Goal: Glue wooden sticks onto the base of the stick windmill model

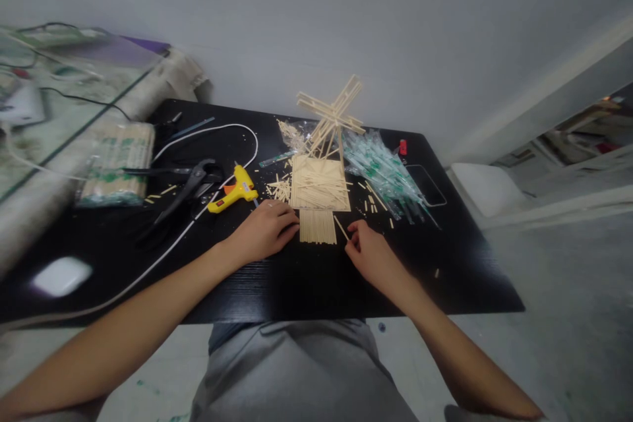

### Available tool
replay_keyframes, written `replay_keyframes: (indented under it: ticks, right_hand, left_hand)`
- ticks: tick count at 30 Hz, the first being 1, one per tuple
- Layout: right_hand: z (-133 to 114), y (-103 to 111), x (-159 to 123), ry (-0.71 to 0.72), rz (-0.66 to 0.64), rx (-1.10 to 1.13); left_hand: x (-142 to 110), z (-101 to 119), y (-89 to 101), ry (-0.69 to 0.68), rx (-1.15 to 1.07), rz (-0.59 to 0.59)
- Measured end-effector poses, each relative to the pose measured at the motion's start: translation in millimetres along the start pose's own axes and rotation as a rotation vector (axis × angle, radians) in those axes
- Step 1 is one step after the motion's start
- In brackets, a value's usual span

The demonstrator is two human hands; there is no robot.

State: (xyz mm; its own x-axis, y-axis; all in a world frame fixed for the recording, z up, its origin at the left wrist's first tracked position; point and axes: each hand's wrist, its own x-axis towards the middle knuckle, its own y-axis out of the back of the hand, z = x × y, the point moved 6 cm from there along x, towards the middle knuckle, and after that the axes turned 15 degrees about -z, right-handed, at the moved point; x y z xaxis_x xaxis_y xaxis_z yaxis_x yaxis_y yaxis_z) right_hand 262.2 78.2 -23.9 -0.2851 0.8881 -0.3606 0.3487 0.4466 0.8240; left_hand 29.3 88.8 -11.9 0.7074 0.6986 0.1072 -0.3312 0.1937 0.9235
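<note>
Pinching a thin stick (341,229) in your right hand (366,249), you hold it aslant just beside the flat row of sticks (317,228) on the worktop (297,297). Your left hand (270,229) rests at the row's other side; whether it grips anything, I cannot tell. Beyond, a crossed frame (332,112) looks already joined. The row seems largely laid, but this stick remains outside it, and loose sticks (321,190) lie unused behind.

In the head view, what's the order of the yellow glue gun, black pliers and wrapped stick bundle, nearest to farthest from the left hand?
1. Yellow glue gun, just beyond the left hand.
2. Black pliers, left of it.
3. Wrapped stick bundle, farther left.
</note>
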Motion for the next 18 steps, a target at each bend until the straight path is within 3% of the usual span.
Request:
replay_keyframes:
  ticks: [10, 18]
  right_hand:
    - [-4, 3, 7, 0.190, 0.090, 0.087]
    - [-11, 10, 0, 0.319, 0.061, 0.130]
  left_hand:
    - [0, -2, -0.8, 0.004, -0.011, 0.008]
    - [0, -1, -0.3, 0.014, -0.025, -0.008]
